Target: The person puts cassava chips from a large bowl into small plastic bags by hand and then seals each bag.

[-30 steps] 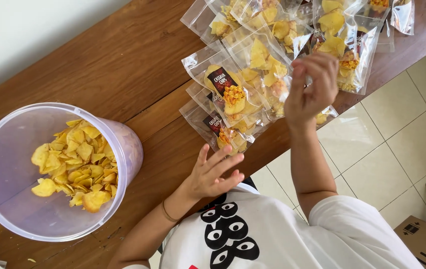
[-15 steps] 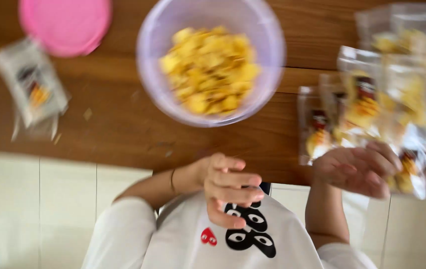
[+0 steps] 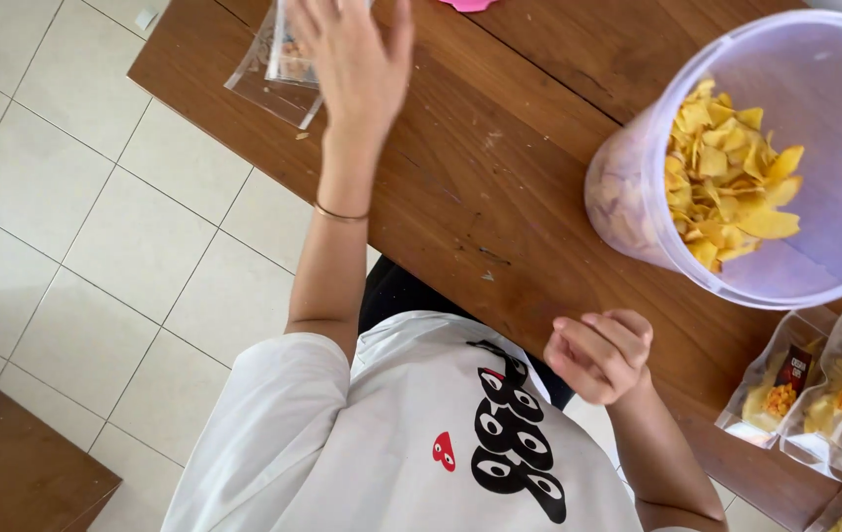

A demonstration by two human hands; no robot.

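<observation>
Evidently the left hand (image 3: 352, 59) has swung out, grip open, fingers spread just over empty clear bags (image 3: 278, 69) at the bench (image 3: 500, 187) corner, while the right hand (image 3: 598, 353), grip loosely curled and empty, has left the filled packets (image 3: 815, 394) beside the chip tub (image 3: 736, 167).

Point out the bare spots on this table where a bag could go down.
Widest bare wood: the middle of the table, between the left hand over the clear bags and the chip tub. A narrower strip runs along the near edge by the curled right hand. Crowded: the corner beside the tub, where filled chip packets lie.
</observation>
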